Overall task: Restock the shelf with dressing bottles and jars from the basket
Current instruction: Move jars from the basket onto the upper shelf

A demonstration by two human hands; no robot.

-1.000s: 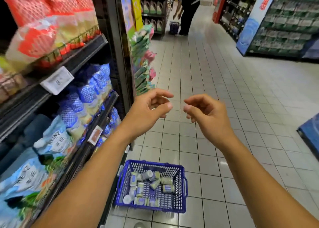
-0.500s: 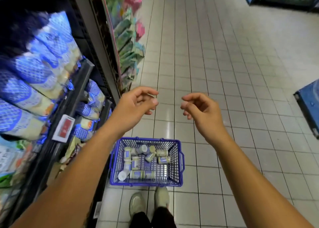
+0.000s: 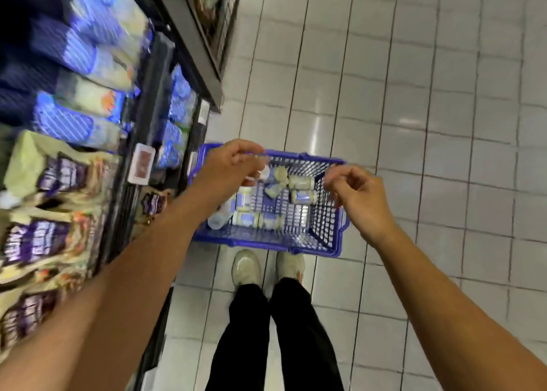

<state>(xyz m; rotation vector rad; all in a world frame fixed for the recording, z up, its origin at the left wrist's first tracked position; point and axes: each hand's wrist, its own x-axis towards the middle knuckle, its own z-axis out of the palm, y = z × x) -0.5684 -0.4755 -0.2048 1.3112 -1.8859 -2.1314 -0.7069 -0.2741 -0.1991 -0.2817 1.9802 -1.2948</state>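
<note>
Shelf (image 3: pixel 154 100) runs along 9 to 11 o'clock of the view. It is stocked with blue pouches (image 3: pixel 77 124) above and purple packets (image 3: pixel 38 239) below, with a price tag (image 3: pixel 142 162) on the rail. All of this is badly blurred, so we cannot read the labels.

Left hand (image 3: pixel 228 168) hovers over the far-left corner of the basket (image 3: pixel 266 239). Its fingers (image 3: pixel 251 153) are loosely curled, thumb near forefinger, and we see nothing held between them. A pale cap sits just beside the fingertips, but we cannot tell whether they touch it.

The basket stands on the tiled floor (image 3: pixel 414 94), just ahead of the person's shoes (image 3: pixel 245 267). The jars (image 3: pixel 302 182) lie on their sides in a loose heap on its bottom.

Right hand (image 3: pixel 358 198) is over the basket's right rim, its fingers also loosely curled and empty.

Step, as we judge it: the reach into the basket, with no item picked yet.

Nearest jars lie at about 4 o'clock from the left fingertips and 9 o'clock from the right ones, lower than both hands and apart from them.

The next move calls for dropping each hand past the rim, spreading the fingers, and closing round a jar's body across its length, since the jars lie flat and may roll.
</note>
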